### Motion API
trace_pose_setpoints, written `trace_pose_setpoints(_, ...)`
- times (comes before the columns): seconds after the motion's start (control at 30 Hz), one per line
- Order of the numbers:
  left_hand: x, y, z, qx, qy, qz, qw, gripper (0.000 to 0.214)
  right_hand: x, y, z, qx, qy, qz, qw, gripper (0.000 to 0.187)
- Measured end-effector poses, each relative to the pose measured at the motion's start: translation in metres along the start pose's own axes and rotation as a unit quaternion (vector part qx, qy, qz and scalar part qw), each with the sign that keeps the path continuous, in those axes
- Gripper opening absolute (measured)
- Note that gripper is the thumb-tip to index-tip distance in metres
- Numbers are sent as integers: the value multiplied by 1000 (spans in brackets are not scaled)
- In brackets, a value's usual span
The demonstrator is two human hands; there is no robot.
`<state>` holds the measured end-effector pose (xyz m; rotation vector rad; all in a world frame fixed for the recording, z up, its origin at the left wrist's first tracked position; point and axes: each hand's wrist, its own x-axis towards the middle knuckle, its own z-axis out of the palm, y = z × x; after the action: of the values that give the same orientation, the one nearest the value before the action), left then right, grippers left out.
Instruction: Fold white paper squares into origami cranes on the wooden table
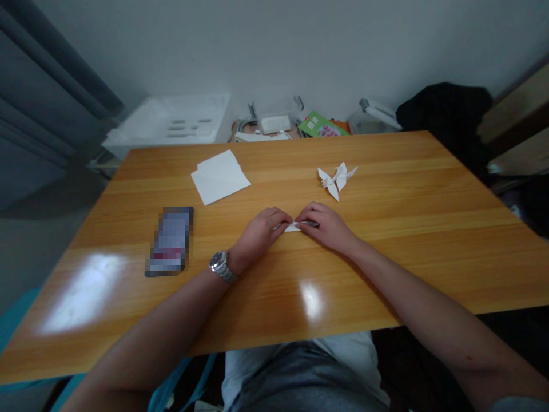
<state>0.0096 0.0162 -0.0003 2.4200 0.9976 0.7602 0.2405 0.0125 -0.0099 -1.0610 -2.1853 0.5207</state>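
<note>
Between my two hands, low over the wooden table (266,297), is a small folded piece of white paper (292,227). My left hand (265,229), with a metal watch (222,266) on its wrist, pinches the paper's left end. The right end is pinched by the fingers of my right hand (326,226). Both hands hide much of the paper, so its full shape cannot be made out. Beyond my right hand lie white folded-paper cranes (338,180), close together with pointed wings.
Flat white paper sheets (221,177) lie at the back left of the table. A phone (171,240), its screen blurred, rests left of my left hand. Behind the table stand a white tray (171,117), a green book (321,125) and a dark cloth-like heap (444,114).
</note>
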Motion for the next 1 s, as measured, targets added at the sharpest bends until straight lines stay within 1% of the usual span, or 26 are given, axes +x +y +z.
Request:
trace_pose_setpoints(0.13,-1,-1,0,9,11,-10,1000,14,-1,0,-2,16,6,7,1000,11)
trace_pose_setpoints(0.27,-2,-2,-1,23,10,-18,1000,15,-1,1,-3,22,10,21,999,10)
trace_pose_setpoints(0.53,-2,-2,-1,10,17,-20,1000,15,-2,1,-3,5,11,-3,1000,13)
trace_pose_setpoints(0.67,-2,-3,-1,20,18,-16,1000,16,-2,0,-2,1,13,-7,1000,13)
trace_pose_setpoints(0.87,-3,2,-2,47,9,-1,999,19,-2,-3,-1,-3,1,-21,1000,13)
trace_pose_setpoints(1.0,-3,4,-2,30,14,-1,999,21,-1,-5,-1,-3,-2,-24,1000,17)
